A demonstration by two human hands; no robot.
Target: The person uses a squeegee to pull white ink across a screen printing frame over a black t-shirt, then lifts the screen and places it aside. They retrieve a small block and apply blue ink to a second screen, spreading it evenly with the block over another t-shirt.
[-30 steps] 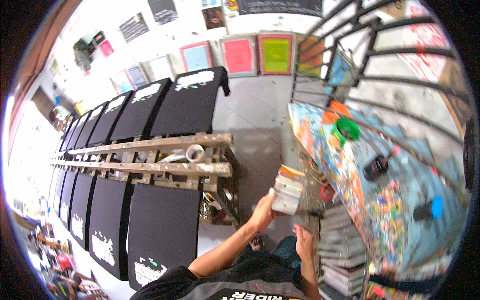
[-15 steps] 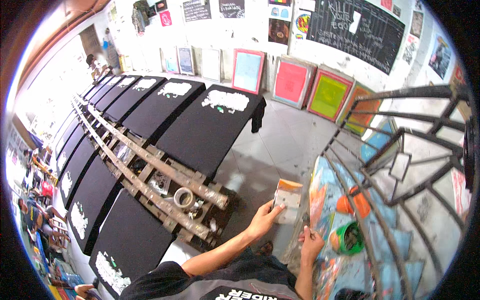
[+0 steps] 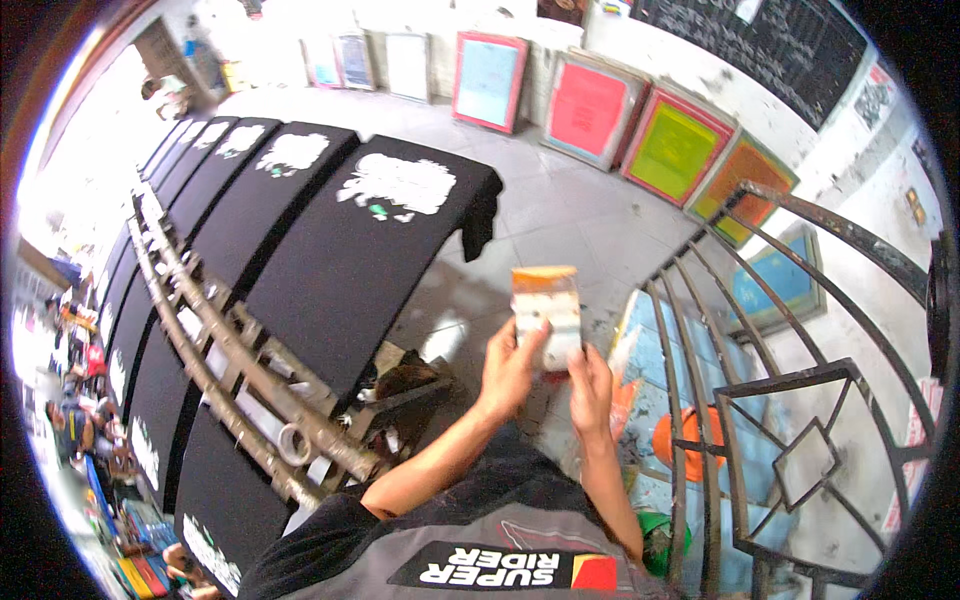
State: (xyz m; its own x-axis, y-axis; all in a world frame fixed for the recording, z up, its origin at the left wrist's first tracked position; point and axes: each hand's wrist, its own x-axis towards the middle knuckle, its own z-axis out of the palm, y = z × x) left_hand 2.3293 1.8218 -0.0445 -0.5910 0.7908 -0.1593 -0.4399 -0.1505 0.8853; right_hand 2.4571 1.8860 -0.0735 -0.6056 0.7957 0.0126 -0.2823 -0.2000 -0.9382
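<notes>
Ahead of my body, a small squeegee (image 3: 546, 300) with a pale, worn body and an orange edge stands upright. My left hand (image 3: 508, 370) is closed on its left side, with the thumb lying across the face. At its lower right my right hand (image 3: 591, 385) pinches the bottom corner, fingers partly hidden. Left of the hands, the nearest black T-shirt (image 3: 350, 235) lies stretched on a board, with a white print and a green spot near its far end.
Metal rails (image 3: 240, 360) run between rows of black shirts, with a tape roll (image 3: 294, 444) on them. A black metal railing (image 3: 690, 400) stands at right, before an orange container (image 3: 690, 436) and a green bucket (image 3: 660, 540). Framed screens (image 3: 680, 145) lean against the wall.
My right hand has come up from beside the railing to the squeegee. The squeegee is now raised farther in front of me and more upright. The view has turned downward.
</notes>
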